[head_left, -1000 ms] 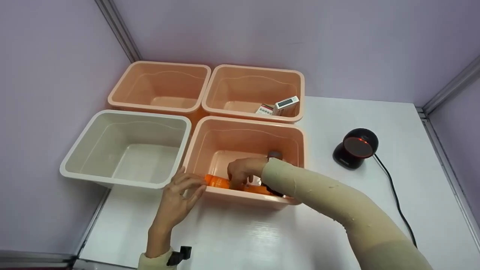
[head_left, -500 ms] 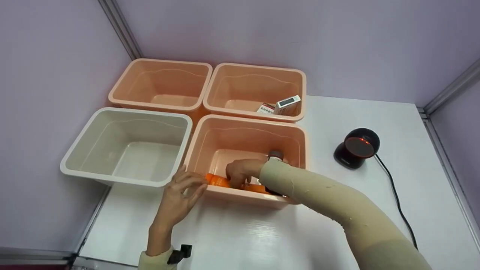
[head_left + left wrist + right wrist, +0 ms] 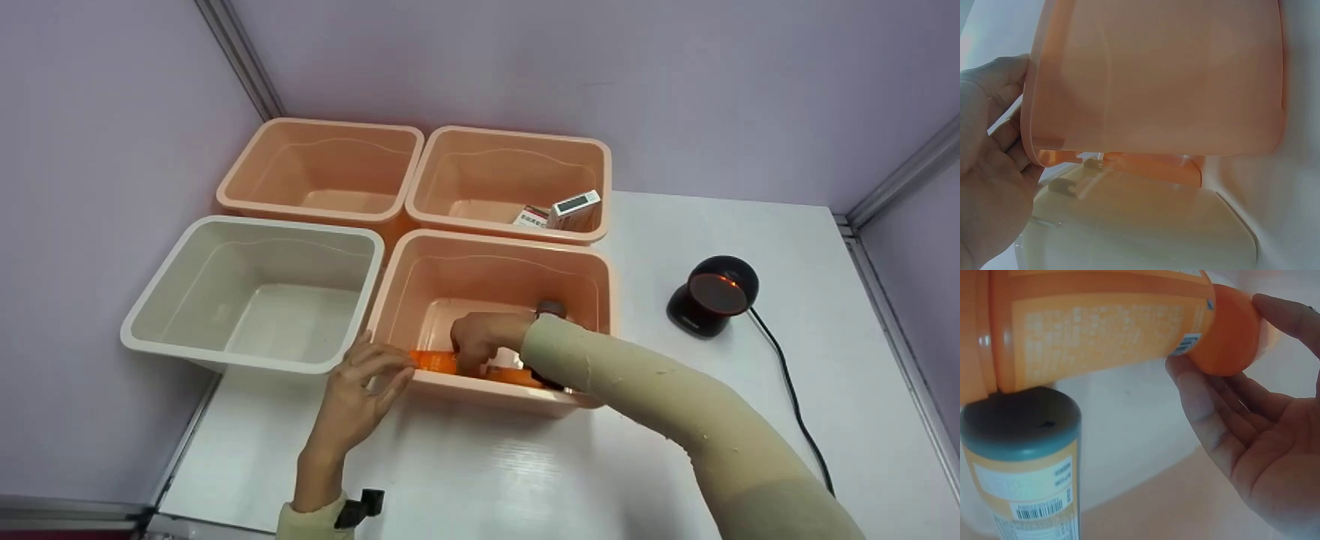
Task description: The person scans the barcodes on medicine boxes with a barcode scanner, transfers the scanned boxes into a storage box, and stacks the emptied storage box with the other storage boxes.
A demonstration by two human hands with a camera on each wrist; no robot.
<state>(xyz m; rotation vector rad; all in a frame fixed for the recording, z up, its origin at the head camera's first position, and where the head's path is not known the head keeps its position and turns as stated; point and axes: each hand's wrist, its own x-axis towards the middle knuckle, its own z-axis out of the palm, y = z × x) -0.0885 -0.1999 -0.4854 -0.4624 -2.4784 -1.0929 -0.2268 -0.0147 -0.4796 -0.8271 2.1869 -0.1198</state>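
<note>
My right hand reaches down into the front peach bin. It grips an orange bottle lying along the bin's near wall; in the right wrist view, thumb and fingers curl around its rounded orange end. A larger-looking orange bottle with a label and barcode crosses in front there. Below that, a dark-ended bottle shows another barcode. The sleeve partly hides the bin's right side, where a dark cap shows. My left hand holds the bin's near-left corner, thumb and fingers on either side of the rim.
A pale grey bin stands to the left. Behind are two more peach bins, one at back left and one at back right with white boxes. A black scanner with a cable stands on the right.
The orange bottle at the right hand has turned slightly, now lying more level along the near wall. The right hand has shifted a little left; the left hand keeps its place.
</note>
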